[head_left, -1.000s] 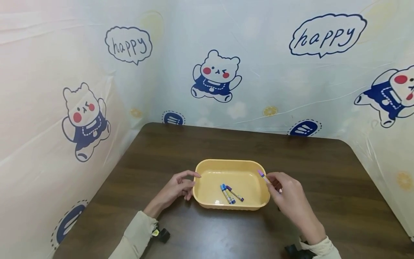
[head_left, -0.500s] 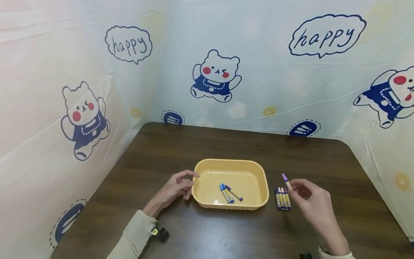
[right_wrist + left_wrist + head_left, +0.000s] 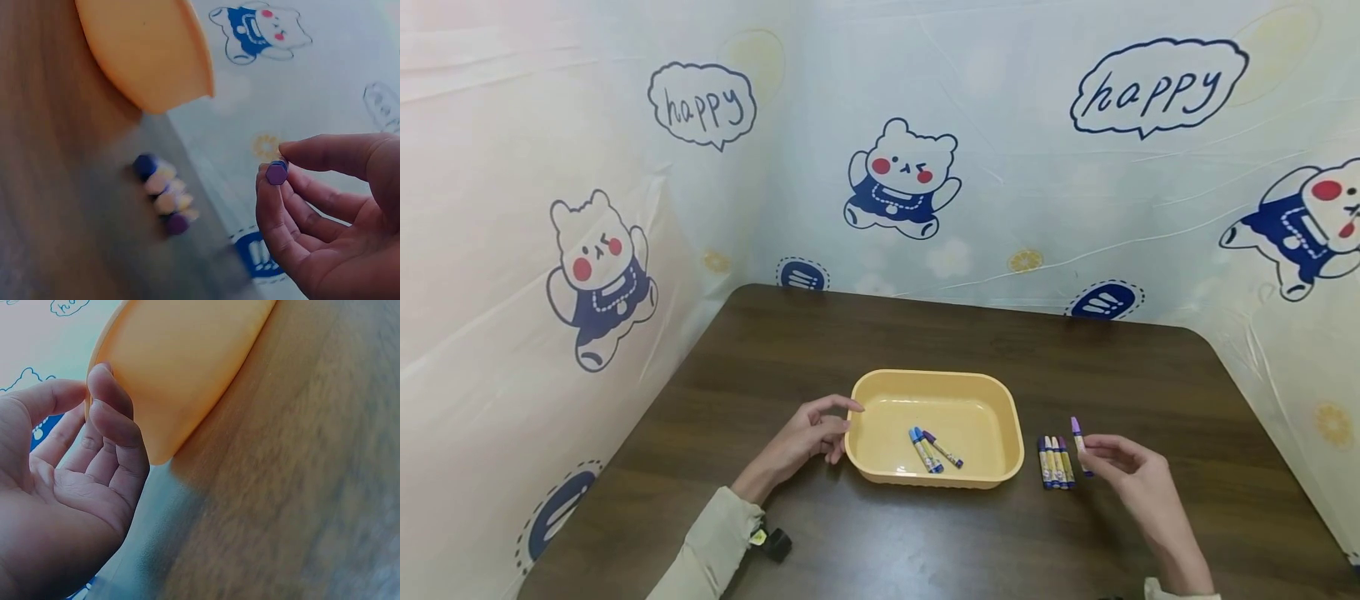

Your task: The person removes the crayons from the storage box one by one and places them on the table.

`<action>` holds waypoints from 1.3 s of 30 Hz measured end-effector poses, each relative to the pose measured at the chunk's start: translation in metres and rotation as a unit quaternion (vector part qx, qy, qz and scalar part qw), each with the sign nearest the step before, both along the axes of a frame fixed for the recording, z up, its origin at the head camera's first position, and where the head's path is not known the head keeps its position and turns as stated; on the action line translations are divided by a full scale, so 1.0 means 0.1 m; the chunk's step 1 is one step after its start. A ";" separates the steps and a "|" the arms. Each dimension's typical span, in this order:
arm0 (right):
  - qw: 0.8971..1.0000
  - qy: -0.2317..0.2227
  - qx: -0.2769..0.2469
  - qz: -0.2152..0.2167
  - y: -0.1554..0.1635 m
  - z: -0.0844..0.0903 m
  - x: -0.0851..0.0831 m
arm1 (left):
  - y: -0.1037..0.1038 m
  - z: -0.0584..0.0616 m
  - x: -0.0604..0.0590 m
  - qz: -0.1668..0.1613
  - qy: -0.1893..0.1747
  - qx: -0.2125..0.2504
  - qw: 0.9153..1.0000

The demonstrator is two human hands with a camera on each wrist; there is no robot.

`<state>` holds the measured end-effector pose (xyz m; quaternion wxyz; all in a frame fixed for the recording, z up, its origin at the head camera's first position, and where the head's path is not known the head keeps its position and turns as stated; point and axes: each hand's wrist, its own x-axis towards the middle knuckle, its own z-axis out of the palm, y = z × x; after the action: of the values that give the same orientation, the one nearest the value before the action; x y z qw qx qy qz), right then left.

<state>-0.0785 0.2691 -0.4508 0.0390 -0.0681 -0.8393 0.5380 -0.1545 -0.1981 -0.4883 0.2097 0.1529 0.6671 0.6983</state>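
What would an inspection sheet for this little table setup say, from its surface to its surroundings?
Surface: dark brown table with rounded far corners.
Job's things: yellow tray with three crayons inside; beside it on the table, a row of four crayons; one held crayon, purple-tipped.
Clutter: nothing seen.
Hands: left hand holds the tray's rim; right hand pinches the held crayon just beside the row; whether that crayon touches the table, I can't tell.
Cables: nothing seen.
Surroundings: pale sheeting with printed bears and "happy" bubbles.
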 end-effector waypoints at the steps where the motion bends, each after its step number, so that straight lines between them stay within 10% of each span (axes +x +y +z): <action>1: 1.000 -0.013 -0.017 -0.001 0.01 -0.04 -0.01 | 0.00 0.00 0.00 0.001 0.000 -0.001 1.000; 6: 0.999 -0.035 -0.020 -0.010 0.04 -0.15 -0.06 | -0.02 0.01 0.01 0.010 -0.001 -0.011 1.000; 16: 0.986 -0.053 0.157 -0.017 0.04 -0.22 -0.09 | -0.02 0.03 0.01 0.012 0.007 -0.010 1.000; 39: 0.985 -0.070 0.157 -0.022 0.10 -0.25 -0.01 | 0.00 0.01 -0.01 0.011 -0.001 -0.024 1.000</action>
<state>-0.0798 0.2795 -0.4759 0.0022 -0.1166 -0.9123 0.3925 -0.1552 -0.1979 -0.4870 0.2063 0.1398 0.6852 0.6844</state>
